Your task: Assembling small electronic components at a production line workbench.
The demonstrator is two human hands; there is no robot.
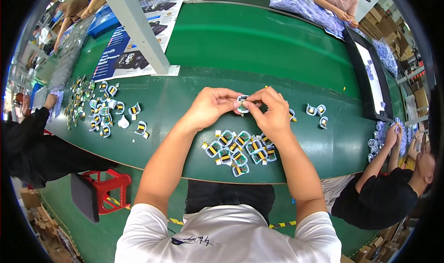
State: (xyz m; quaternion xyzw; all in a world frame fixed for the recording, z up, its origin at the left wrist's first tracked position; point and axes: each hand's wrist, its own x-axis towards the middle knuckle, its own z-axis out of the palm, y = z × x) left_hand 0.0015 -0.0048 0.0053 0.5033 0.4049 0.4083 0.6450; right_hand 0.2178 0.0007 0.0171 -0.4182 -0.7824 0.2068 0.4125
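Nearest the person, a cluster of small round parts (238, 151), each with a green board and a yellow-and-black strip, is lying on the green table (259, 45) just below the hands. Above it, the left hand (210, 106) and the right hand (270, 110) are meeting over the table, fingertips closed from both sides on a single round part (243, 103) held clear of the surface. The step in hand appears to be fitting or adjusting this one piece; the next move probably calls for a steady pinch and fine fingertip pressure on its edge. Three finished-looking parts (316, 112) are sitting apart to the right, a scattered batch (104, 112) to the left. Farther off, printed sheets (134, 41) and a blue-wrapped bundle (303, 4) are resting near other workers.
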